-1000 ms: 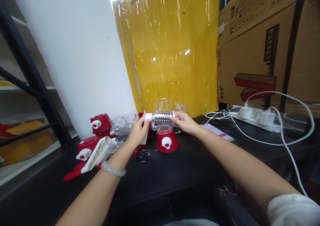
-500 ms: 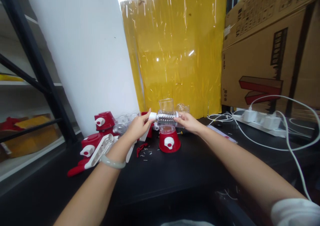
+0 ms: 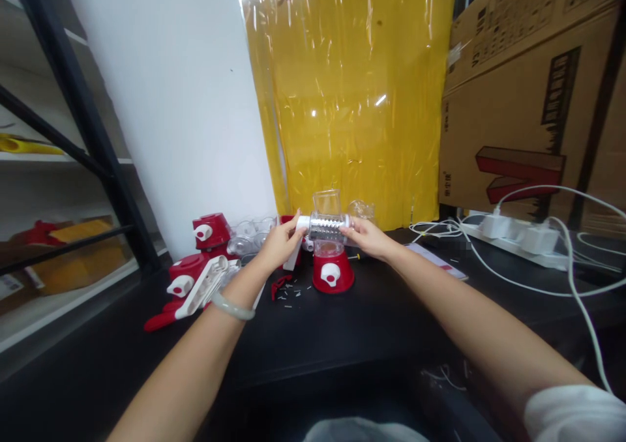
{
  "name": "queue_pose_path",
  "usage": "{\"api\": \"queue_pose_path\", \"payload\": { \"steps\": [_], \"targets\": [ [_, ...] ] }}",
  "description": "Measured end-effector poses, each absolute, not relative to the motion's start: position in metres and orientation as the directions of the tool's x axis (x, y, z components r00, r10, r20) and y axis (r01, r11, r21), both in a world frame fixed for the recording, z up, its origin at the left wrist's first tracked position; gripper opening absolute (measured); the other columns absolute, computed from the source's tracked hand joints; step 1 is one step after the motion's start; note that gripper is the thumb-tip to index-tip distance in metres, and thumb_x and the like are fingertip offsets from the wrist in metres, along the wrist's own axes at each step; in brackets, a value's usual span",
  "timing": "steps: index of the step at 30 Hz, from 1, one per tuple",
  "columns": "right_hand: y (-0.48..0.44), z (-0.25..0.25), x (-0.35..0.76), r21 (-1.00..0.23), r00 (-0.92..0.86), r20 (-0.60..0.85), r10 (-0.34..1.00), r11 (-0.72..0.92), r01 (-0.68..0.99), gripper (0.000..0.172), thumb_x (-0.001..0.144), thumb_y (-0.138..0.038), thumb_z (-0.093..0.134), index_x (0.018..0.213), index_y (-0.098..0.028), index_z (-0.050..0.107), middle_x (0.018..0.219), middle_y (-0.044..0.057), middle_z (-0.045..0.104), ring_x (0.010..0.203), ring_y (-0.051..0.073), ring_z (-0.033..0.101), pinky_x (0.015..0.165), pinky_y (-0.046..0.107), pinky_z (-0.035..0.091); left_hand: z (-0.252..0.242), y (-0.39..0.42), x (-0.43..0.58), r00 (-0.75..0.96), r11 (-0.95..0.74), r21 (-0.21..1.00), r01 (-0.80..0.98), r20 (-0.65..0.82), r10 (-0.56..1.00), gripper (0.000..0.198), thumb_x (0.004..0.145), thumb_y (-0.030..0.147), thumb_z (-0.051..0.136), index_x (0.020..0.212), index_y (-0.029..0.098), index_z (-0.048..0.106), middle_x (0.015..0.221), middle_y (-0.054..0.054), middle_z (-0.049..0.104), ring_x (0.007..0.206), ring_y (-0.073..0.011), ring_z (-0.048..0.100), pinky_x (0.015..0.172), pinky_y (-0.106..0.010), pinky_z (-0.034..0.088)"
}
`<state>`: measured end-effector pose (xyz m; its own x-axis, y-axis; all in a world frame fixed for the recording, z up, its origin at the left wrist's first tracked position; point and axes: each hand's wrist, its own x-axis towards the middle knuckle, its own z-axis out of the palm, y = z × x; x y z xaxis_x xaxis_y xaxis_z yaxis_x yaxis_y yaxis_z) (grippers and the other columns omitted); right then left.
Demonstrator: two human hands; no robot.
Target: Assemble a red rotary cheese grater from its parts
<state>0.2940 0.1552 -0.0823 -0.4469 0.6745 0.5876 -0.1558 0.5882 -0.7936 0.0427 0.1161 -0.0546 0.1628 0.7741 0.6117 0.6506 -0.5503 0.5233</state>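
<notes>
A metal grater drum (image 3: pixel 327 225) with a white end lies level between my hands. My left hand (image 3: pixel 282 241) has its thumb and fingers closed on the white end. On the drum's right end, my right hand (image 3: pixel 366 235) pinches with thumb and fingertips. Directly below stands a red grater base (image 3: pixel 333 274) with a white knob on its front. A clear plastic housing (image 3: pixel 327 202) rises above and behind the drum; whether the drum sits inside it or in front of it, I cannot tell.
More red bases (image 3: pixel 210 232) and clear plastic parts (image 3: pixel 248 235) stand at the left, beside red-and-white handles (image 3: pixel 195 292). A small red part (image 3: pixel 280 287) lies by scattered metal pins (image 3: pixel 293 292). White cables and a power strip (image 3: pixel 523 243) are at the right, before a large carton (image 3: pixel 518 116).
The view has shifted slightly, so the scene sits a little further right. Both hands keep their hold on the drum, and its toothed face now catches the light more.
</notes>
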Motion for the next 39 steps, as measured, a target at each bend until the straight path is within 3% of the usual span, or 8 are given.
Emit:
{"api": "queue_pose_path", "payload": {
  "steps": [8,12,15,18,22,27,34,39],
  "targets": [
    [0.154,-0.087,0.293,-0.792,-0.388,0.597,0.703,0.594,-0.141,0.035,0.078,-0.055,0.072,0.089,-0.022,0.066,0.087,0.005,0.073,0.085,0.022,0.068,0.083,0.039,0.055,-0.051,0.093,0.035,0.304,-0.506,0.316,0.803,0.513,0.803,0.073,0.094,0.050,0.052,0.155,0.015,0.033,0.155,-0.017,0.045,0.142,-0.0323,0.045,0.112,-0.043,0.041],
    [0.150,-0.088,0.291,-0.757,-0.282,0.637,0.717,0.652,-0.053,0.039,0.077,-0.059,0.070,0.083,-0.020,0.065,0.078,0.004,0.070,0.073,0.020,0.065,0.071,0.035,0.052,-0.057,0.063,0.020,0.376,-0.355,-0.124,0.926,0.256,0.891,0.077,0.088,0.041,0.065,0.153,0.013,0.034,0.122,-0.019,0.070,0.106,-0.0337,0.068,0.090,-0.043,0.050],
    [0.149,-0.089,0.291,-0.691,-0.141,0.705,0.695,0.718,0.081,0.042,0.079,-0.061,0.066,0.071,-0.021,0.060,0.064,0.001,0.061,0.062,0.017,0.058,0.063,0.032,0.048,-0.065,0.035,0.014,0.449,-0.289,-0.487,0.824,0.252,0.857,0.062,0.083,0.024,0.069,0.140,0.012,0.049,0.124,-0.019,0.067,0.111,-0.0347,0.064,0.090,-0.044,0.046],
    [0.152,-0.092,0.290,-0.641,0.022,0.762,0.647,0.750,0.163,0.040,0.080,-0.060,0.067,0.074,-0.021,0.058,0.068,0.002,0.060,0.064,0.018,0.057,0.066,0.034,0.049,-0.065,0.014,0.013,0.522,-0.294,-0.643,0.707,0.194,0.831,0.044,0.081,0.019,0.069,0.123,0.011,0.060,0.120,-0.019,0.066,0.111,-0.0345,0.061,0.088,-0.043,0.046],
    [0.163,-0.101,0.287,-0.551,0.151,0.834,0.530,0.795,0.255,0.049,0.075,-0.056,0.073,0.108,-0.021,0.062,0.112,0.014,0.062,0.102,0.028,0.062,0.092,0.048,0.051,-0.043,0.001,0.014,0.585,-0.313,-0.684,0.659,0.203,0.785,0.016,0.090,0.011,0.053,0.100,0.016,0.064,0.100,-0.011,0.069,0.093,-0.0265,0.063,0.083,-0.040,0.045],
    [0.176,-0.114,0.277,-0.607,-0.081,0.786,0.613,0.790,0.085,0.061,0.088,-0.059,0.057,0.140,-0.028,0.048,0.146,0.013,0.049,0.141,0.029,0.042,0.119,0.055,0.028,0.018,-0.020,0.029,0.575,-0.297,-0.642,0.707,0.278,0.769,0.018,0.095,0.020,0.050,0.099,0.020,0.067,0.088,-0.007,0.071,0.079,-0.0220,0.064,0.074,-0.036,0.044],
    [0.186,-0.120,0.275,-0.777,-0.211,0.629,0.749,0.593,-0.212,0.064,0.087,-0.061,0.057,0.143,-0.032,0.045,0.137,0.012,0.056,0.118,0.029,0.061,0.091,0.050,0.056,0.089,0.024,0.045,0.455,-0.121,-0.517,0.847,0.589,0.668,0.038,0.101,0.040,0.044,0.133,0.029,0.062,0.109,-0.009,0.068,0.091,-0.0237,0.064,0.074,-0.033,0.045],
    [0.193,-0.122,0.276,-0.752,-0.199,0.643,0.740,0.561,-0.345,0.064,0.082,-0.059,0.066,0.137,-0.033,0.048,0.110,0.008,0.066,0.091,0.023,0.067,0.081,0.044,0.058,0.083,0.106,0.022,0.336,-0.084,-0.397,0.914,0.623,0.706,0.039,0.099,0.032,0.048,0.135,0.025,0.063,0.116,-0.012,0.063,0.096,-0.0231,0.063,0.081,-0.033,0.046]
  ]
}}
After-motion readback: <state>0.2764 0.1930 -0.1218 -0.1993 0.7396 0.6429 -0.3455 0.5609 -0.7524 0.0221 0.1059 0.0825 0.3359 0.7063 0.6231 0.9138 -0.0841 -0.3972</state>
